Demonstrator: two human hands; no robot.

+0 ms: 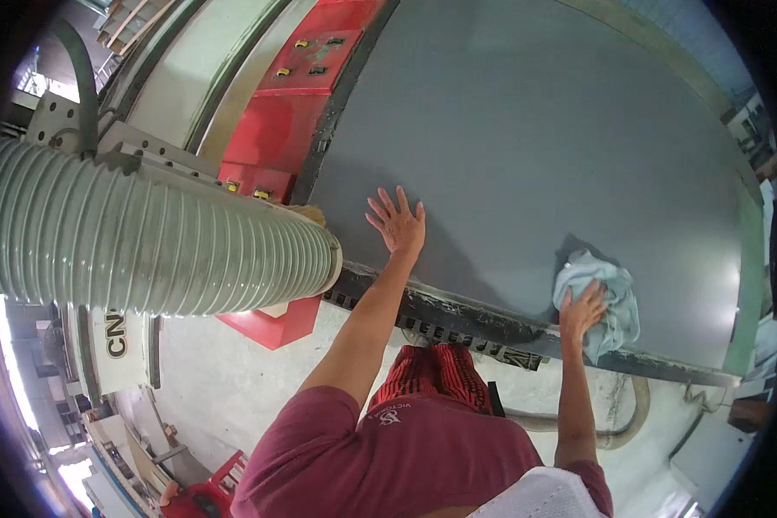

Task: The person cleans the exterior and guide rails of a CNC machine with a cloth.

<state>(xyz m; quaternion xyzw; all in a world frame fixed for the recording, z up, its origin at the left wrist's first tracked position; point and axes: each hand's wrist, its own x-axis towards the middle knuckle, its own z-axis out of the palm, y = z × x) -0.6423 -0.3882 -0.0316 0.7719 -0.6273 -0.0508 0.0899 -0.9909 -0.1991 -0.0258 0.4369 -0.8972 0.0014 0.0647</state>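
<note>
Wears white fabric (544, 496) closest to the camera, over a maroon shirt (449, 457). Stands with a ribbed translucent hose (155, 233) at far left, then red machine panels (276, 129), and holds the left hand (397, 230) spread wide, palm down, touching or just above a grey sheet (535, 129), cannot tell which. Rests the right hand (582, 311), farther right, on a crumpled pale-blue cloth (621, 312) bunched at the sheet's near edge, gripping or merely pressing, cannot tell.

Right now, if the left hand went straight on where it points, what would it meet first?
Crossing the grey surface, the left hand would probably first meet the dark edge strip by the red panel, though depth is unclear.
</note>
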